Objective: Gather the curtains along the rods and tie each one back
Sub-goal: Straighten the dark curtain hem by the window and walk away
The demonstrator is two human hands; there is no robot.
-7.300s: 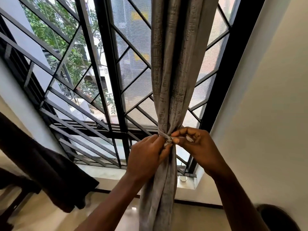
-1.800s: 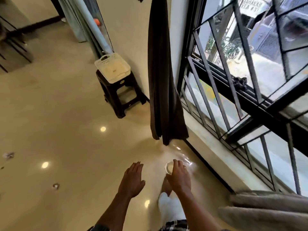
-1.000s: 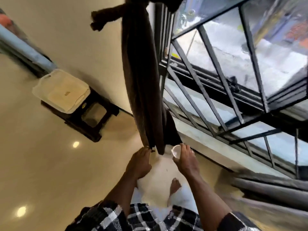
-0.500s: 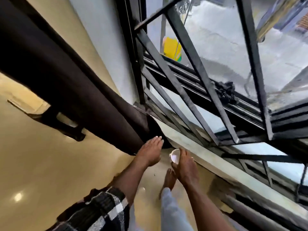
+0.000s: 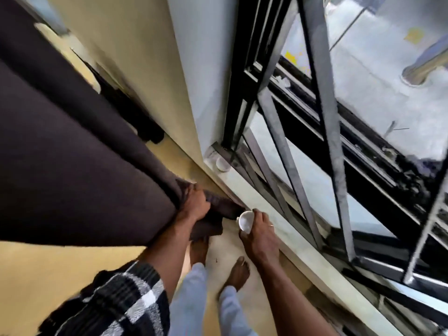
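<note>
A dark brown curtain [image 5: 72,166] fills the left of the head view, slanting down toward the window corner. My left hand [image 5: 194,207] grips the curtain's lower end, fingers curled round a fold of the fabric. My right hand [image 5: 259,236] is just to the right, holding a small white cup [image 5: 245,221] by its rim between thumb and fingers. The rod and the curtain's top are out of view. The grey curtain is not visible.
A black barred window grille [image 5: 303,141] runs along the right, above a pale stone sill [image 5: 278,229]. A second small white cup [image 5: 221,163] sits in the sill's corner. My bare feet [image 5: 237,272] stand on the beige floor by the sill. A dark stool [image 5: 135,112] stands behind the curtain.
I turned away from the tied grey curtain and walked to the brown one. My left hand went from open to gripping the brown curtain's lower end. The right hand keeps the white cup.
</note>
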